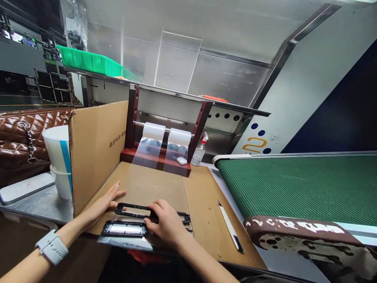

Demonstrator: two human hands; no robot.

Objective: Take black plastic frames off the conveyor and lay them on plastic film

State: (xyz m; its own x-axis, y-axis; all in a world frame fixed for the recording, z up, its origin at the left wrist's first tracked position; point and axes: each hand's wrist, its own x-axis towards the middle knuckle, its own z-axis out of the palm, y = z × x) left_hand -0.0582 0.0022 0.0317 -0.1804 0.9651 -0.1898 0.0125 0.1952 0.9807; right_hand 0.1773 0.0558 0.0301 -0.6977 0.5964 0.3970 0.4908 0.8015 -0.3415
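My left hand [103,203] lies flat on the cardboard work surface [203,200], fingers spread, its fingertips touching the left end of a black rectangular frame [134,210]. My right hand [165,222] presses down on the right end of that same frame. A second black frame [124,228] with a shiny panel lies just in front of it on a clear film sheet [126,243]. A third black part [184,217] peeks out behind my right hand. I wear a grey watch [52,247] on my left wrist.
Two rolls of clear film [166,135] hang on a dark red wooden stand [156,159] at the back. A cardboard wall [97,149] stands left, paper cups [60,157] behind it. A white pen-like tool [229,226] lies right, beside a green conveyor belt [294,184]. A spray bottle [199,151] stands behind.
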